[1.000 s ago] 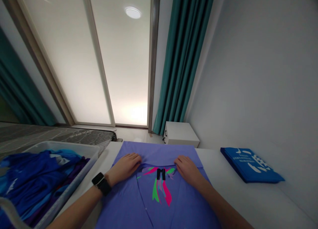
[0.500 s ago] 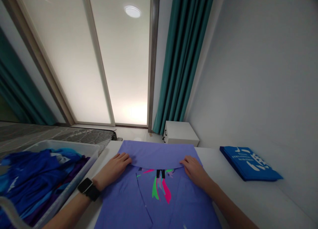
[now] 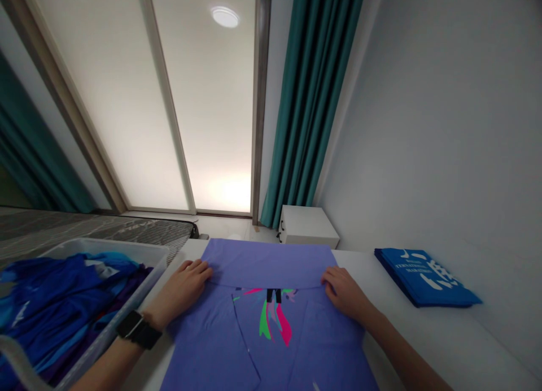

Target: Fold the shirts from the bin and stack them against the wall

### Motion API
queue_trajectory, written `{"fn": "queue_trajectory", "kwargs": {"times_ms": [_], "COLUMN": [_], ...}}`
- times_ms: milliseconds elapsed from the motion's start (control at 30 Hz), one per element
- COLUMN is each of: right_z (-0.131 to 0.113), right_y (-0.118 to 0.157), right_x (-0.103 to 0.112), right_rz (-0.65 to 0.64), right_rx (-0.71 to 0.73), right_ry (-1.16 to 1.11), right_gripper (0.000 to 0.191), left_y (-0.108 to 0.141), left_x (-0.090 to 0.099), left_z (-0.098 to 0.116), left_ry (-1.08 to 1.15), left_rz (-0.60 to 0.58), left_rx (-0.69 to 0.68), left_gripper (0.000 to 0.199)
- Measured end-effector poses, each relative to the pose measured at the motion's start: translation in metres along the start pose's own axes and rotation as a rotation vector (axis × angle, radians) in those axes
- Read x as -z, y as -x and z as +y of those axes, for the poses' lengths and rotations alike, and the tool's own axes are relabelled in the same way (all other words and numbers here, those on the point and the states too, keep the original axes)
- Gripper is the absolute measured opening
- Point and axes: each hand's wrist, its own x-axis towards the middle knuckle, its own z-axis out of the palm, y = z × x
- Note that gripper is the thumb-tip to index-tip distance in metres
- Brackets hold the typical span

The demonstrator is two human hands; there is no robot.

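A purple-blue T-shirt (image 3: 275, 323) lies spread on the white table in front of me, with a pink, green and black print. Its far end is folded over towards me in a straight band (image 3: 271, 266), which covers the top of the print. At the left end of that fold my left hand (image 3: 192, 278), a dark watch on its wrist, has its fingers closed on the cloth. My right hand (image 3: 341, 286) grips the fold's right end with curled fingers. The fingertips' undersides are hidden.
To the left stands a clear plastic bin (image 3: 158, 258) heaped with blue and purple clothes (image 3: 71, 295). A folded blue garment with white lettering (image 3: 427, 278) lies on the white table (image 3: 406, 334) at right. Beyond are a white cabinet (image 3: 309, 224) and a green curtain (image 3: 313, 108).
Both hands have slid outward along the folded band, the left one to the left and the right one to the right, reaching the shirt's side edges. The shirt stays in place.
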Motion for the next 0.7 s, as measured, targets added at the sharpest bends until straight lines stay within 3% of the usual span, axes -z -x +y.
{"fn": "queue_trajectory", "kwargs": {"times_ms": [200, 333, 500, 700], "right_z": [-0.015, -0.034, -0.025, 0.005], "right_y": [-0.041, -0.067, -0.07, -0.057], "right_x": [-0.019, -0.036, -0.042, -0.033], "right_rz": [0.024, -0.062, -0.124, -0.155], "right_rx": [-0.112, -0.198, -0.346, -0.47], "right_ry": [-0.006, 0.039, 0.085, 0.1], "right_gripper": [0.044, 0.058, 0.065, 0.066], "left_y": [-0.043, -0.075, -0.082, -0.07], "left_x": [-0.01, -0.032, -0.053, -0.052], "left_z": [0.03, 0.04, 0.023, 0.0], "left_ry": [0.098, 0.124, 0.111, 0.103], "left_rz": [0.08, -0.003, -0.056, -0.089], "left_rx": [-0.025, -0.011, 0.104, 0.258], "left_gripper": [0.043, 0.055, 0.058, 0.058]}}
